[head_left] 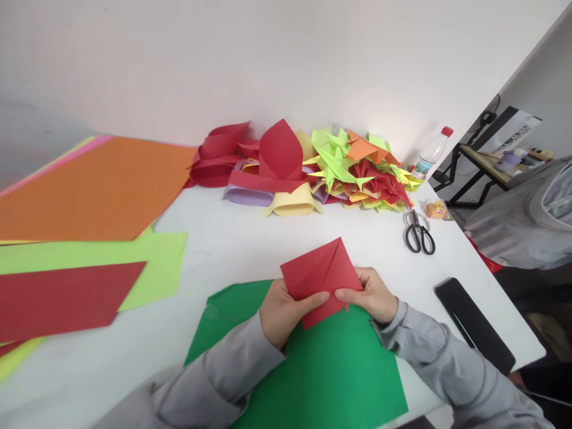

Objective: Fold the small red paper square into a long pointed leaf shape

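Observation:
A folded red paper (319, 271), roughly square with crease lines meeting near its upper corner, is held up between both hands. My left hand (283, 307) grips its left side, thumb lying across the front. On the right edge my right hand (370, 295) pinches it, thumb pointing inward so the two thumb tips nearly meet. The fingers behind the paper are hidden. Below the hands a large green sheet (330, 369) lies on the white table (179, 351).
Coloured sheets (102, 185) lie at left. Along the wall sit rolled red paper pieces (281, 149) and a pile of folded paper shapes (344, 161). At right are scissors (419, 232), a black phone (473, 325), a bottle (431, 154), a wrapped snack (436, 209) and a person in grey (513, 214).

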Motion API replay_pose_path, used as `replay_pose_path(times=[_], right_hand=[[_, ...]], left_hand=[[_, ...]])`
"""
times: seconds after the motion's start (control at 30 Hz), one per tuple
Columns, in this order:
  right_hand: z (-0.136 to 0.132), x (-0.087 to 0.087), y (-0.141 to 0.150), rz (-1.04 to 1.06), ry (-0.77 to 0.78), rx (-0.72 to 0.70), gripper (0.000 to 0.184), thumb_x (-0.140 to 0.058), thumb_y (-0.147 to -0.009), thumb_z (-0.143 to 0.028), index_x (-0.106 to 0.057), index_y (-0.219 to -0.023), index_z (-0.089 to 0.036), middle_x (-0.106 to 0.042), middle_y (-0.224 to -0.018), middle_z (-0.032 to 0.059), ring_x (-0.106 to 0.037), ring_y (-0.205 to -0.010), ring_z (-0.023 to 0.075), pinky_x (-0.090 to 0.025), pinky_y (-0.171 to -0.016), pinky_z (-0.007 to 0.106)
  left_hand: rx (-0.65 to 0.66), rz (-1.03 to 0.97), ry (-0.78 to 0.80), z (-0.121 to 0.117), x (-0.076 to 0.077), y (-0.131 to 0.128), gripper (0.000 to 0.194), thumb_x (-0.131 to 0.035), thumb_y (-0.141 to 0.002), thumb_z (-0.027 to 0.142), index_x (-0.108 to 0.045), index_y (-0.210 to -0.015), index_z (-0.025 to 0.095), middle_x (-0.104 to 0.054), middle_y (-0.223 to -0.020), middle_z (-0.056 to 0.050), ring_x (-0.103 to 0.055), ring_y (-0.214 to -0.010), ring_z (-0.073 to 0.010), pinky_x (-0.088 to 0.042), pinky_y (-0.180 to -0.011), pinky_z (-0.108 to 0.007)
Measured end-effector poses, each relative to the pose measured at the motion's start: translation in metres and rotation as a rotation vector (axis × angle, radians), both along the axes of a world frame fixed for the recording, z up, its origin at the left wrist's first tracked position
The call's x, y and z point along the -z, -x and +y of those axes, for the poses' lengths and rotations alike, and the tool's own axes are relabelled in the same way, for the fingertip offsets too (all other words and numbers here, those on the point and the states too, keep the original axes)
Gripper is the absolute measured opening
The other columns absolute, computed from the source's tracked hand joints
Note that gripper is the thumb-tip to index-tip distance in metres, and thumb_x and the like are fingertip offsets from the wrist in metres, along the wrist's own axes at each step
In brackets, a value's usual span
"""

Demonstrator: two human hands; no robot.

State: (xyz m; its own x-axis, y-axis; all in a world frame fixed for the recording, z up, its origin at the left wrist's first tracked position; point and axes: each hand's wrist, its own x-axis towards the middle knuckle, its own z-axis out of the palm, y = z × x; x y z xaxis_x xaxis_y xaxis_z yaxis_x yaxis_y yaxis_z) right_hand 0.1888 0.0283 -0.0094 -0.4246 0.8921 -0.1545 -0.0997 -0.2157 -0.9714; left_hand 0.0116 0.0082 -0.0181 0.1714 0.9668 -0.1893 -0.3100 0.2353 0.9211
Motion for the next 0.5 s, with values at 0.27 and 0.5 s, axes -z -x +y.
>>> replay_pose_path(times=[0.27,0.5], right_hand=[[-0.0002,0.0041,0.0004,0.084,0.065,0.050,0.026,-0.082,-0.059,-0.030,-0.074,-0.077,-0.015,-0.073,-0.076,0.0024,-0.064,-0.061,0.0138,-0.054,-0.062,0.028],[0.0026,0.0065,-0.0014,0.086,0.057,0.109,0.025,-0.080,-0.062,-0.034,-0.075,-0.078,-0.015,-0.073,-0.073,0.0026,-0.063,-0.059,0.0125,-0.052,-0.059,0.025]], left_hand=[[0.152,0.034,-0.041,0.0020,0.0037,0.0042,0.033,-0.080,-0.060,0.026,-0.073,-0.091,0.014,-0.075,-0.088,-0.007,-0.070,-0.083,-0.0271,-0.058,-0.076,-0.038],[0.204,-0.007,0.006,0.0049,0.0002,0.0045,0.036,-0.082,-0.057,0.025,-0.073,-0.089,0.014,-0.075,-0.086,-0.007,-0.070,-0.081,-0.0258,-0.057,-0.076,-0.036]])
